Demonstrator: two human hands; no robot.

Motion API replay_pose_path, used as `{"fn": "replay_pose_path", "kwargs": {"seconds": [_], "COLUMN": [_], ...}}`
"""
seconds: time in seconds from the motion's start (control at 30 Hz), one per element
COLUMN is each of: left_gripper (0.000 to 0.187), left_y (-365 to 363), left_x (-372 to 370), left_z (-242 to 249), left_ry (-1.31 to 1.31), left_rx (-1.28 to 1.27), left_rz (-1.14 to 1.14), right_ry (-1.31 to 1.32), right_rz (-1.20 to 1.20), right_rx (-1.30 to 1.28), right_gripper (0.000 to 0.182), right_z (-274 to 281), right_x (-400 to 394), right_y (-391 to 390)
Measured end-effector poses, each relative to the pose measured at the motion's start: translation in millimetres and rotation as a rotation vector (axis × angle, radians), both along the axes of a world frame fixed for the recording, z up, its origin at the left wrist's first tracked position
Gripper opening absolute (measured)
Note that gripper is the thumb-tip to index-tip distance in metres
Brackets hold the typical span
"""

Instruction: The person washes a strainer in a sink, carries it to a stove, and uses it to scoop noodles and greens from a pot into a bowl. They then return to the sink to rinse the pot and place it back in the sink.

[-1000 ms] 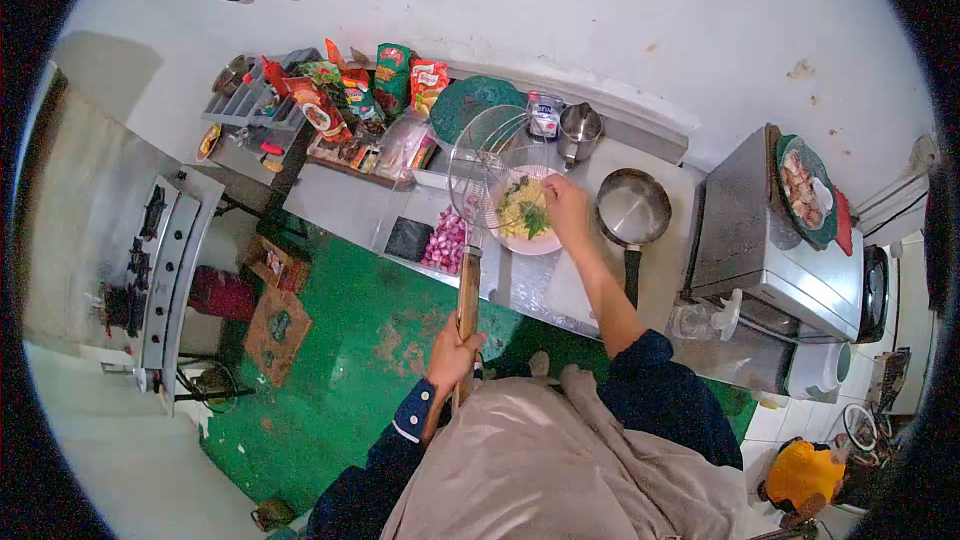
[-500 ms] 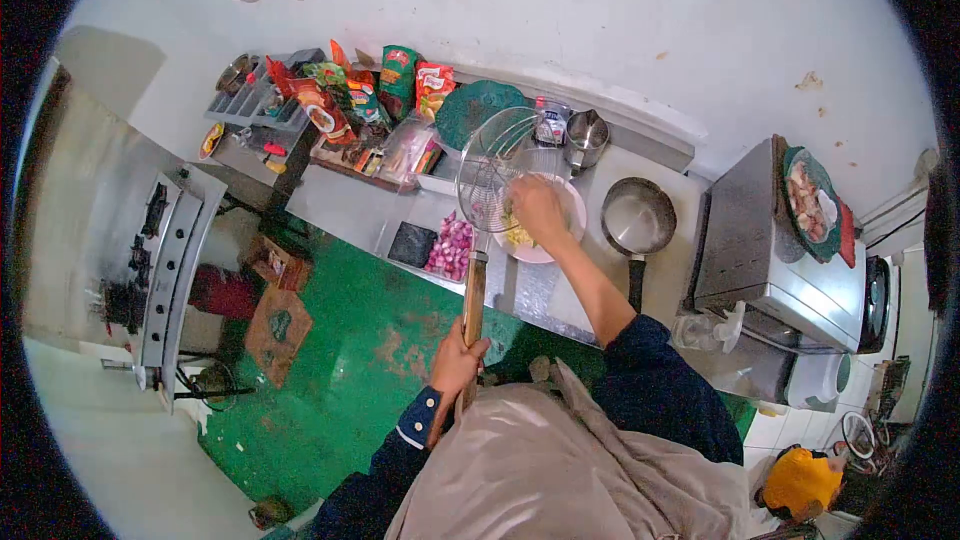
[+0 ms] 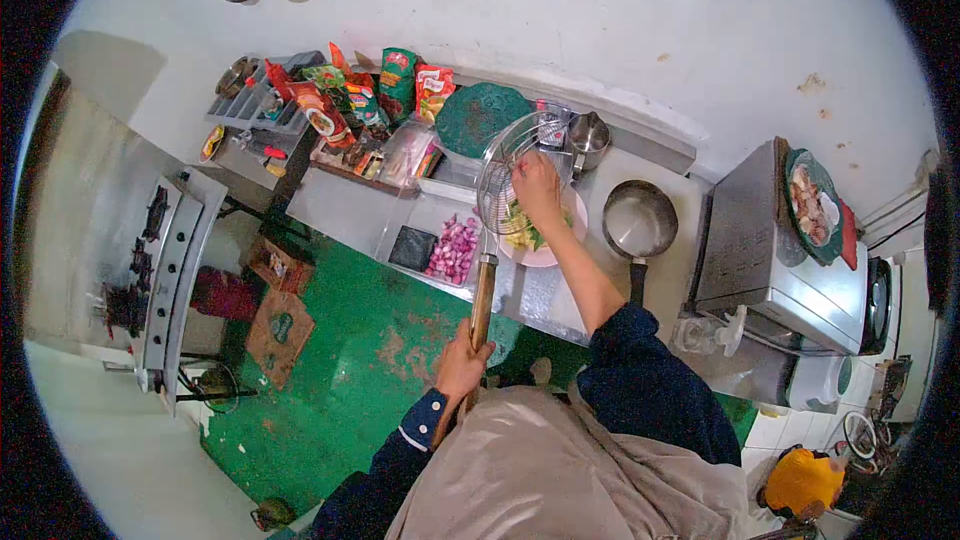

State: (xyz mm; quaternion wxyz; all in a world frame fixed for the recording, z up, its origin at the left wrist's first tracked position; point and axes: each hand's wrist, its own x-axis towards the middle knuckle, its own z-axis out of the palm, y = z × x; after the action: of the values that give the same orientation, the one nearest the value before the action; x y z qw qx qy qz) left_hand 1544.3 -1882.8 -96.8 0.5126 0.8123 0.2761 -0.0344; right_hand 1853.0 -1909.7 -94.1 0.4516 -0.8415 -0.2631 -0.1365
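My left hand (image 3: pixel 462 364) is wrapped round the wooden handle of a wire skimmer (image 3: pixel 482 290), whose round mesh basket tilts up over the counter. Inside or right against the basket's right side is my right hand (image 3: pixel 538 190), its fingers curled together; whatever they may hold is hidden. Below that hand lies a pink plate (image 3: pixel 575 210) with pale yellow and green cut food (image 3: pixel 522 230), partly covered by the skimmer and the hand. Left of the plate, peeled shallots (image 3: pixel 455 248) fill part of a clear tray, beside a dark block (image 3: pixel 412 248).
A frying pan (image 3: pixel 640 220) and a metal jug (image 3: pixel 590 138) stand right of the plate. Seasoning packets (image 3: pixel 398 80) and a green woven plate (image 3: pixel 485 118) line the back. An oven (image 3: pixel 770 260) bounds the right; a stove (image 3: pixel 165 280) stands left.
The skimmer's basket has shifted slightly right and turned over toward my right hand. My right hand has lifted a little away from the food on the plate, up to the basket.
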Motion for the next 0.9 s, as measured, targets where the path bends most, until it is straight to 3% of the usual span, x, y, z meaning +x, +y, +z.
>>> {"fn": "replay_pose_path", "kwargs": {"seconds": [0.23,0.33,0.43,0.73,0.8,0.9], "left_gripper": [0.038,0.044,0.043,0.044,0.044,0.043], "left_y": [1,3,1,2,2,4], "left_x": [2,0,3,6,6,7], "left_z": [4,-6,8,7,3,10], "left_ry": [-0.001,-0.016,-0.008,0.002,-0.046,-0.008], "left_rx": [0.024,0.065,0.066,0.027,0.006,0.118], "left_rz": [-0.005,-0.013,-0.002,-0.021,-0.02,-0.031], "right_ry": [0.132,0.182,0.057,-0.007,-0.03,-0.006], "right_rz": [0.019,-0.025,-0.09,-0.063,-0.045,0.014], "right_rx": [-0.073,-0.001,0.172,-0.017,-0.161,-0.266], "right_gripper": [0.016,0.014,0.013,0.008,0.009,0.01], "right_z": [6,3,11,-5,-10,-10], "right_x": [-5,-4,-6,7,8,-3], "right_y": [0,-2,-4,-4,-8,-20]}}
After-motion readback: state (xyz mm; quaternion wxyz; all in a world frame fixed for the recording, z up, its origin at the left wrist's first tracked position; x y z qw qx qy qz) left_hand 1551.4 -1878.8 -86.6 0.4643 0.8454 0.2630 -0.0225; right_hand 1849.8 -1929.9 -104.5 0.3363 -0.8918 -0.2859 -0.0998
